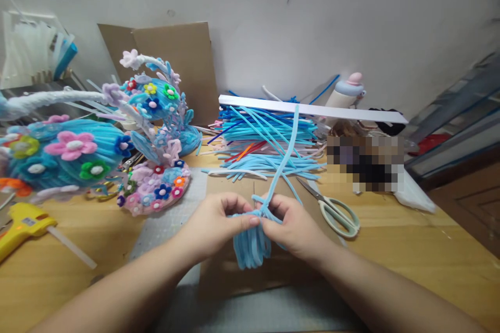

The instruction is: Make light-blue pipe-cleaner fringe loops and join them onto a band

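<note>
Between my two hands is a bundle of looped light blue pipe cleaners (252,250), its loops hanging down over a cardboard sheet (226,281). My left hand (228,218) pinches the top of the bundle from the left, thumb on the near side. From the right, my right hand (289,223) closes on the same gathered spot, where strands cross. One long pipe cleaner (287,153) rises from there toward a white strip (312,108). A thin upright wire shows just above my fingers. The inner fingertips are partly hidden by the fuzzy strands.
Scissors (339,217) lie open at the right. Behind are piles of blue pipe cleaners (269,132) and a bottle (344,93). Flower-covered pipe-cleaner ornaments (156,187) stand at the left, with a yellow glue gun (27,226) nearer me. A cutting mat (156,239) lies under the cardboard.
</note>
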The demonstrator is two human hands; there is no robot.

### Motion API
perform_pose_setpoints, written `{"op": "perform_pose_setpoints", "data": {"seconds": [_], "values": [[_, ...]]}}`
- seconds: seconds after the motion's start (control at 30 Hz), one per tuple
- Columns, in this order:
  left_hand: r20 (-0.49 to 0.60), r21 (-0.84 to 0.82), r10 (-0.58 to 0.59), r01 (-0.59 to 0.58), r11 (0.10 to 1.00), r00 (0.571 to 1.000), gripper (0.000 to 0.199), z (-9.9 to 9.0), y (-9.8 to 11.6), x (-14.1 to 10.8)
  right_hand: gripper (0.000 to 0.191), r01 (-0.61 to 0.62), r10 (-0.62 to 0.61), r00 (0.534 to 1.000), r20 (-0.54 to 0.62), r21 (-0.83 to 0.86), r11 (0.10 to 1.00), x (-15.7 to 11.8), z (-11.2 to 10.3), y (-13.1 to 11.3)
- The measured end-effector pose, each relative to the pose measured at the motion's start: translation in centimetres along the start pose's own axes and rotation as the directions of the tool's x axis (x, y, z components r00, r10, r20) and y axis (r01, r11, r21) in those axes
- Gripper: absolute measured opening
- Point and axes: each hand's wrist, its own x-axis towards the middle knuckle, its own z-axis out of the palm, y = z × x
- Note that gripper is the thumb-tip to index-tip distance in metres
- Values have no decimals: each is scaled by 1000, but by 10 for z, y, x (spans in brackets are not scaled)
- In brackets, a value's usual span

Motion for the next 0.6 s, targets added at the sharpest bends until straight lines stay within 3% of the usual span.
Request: {"op": "perform_pose_setpoints", "data": {"seconds": [0.13, 0.4, 0.6], "values": [[40, -80, -24, 27, 996, 999, 24, 0, -7, 5, 10, -2, 1, 1000, -15, -41, 999, 1, 1, 0], [167, -270, -51, 95, 958, 985, 21, -6, -11, 10, 13, -85, 72, 994, 88, 156, 984, 1, -3, -2], [205, -49, -17, 28, 998, 979, 26, -9, -8, 9, 15, -59, 55, 998, 33, 133, 989, 2, -1, 0]]}}
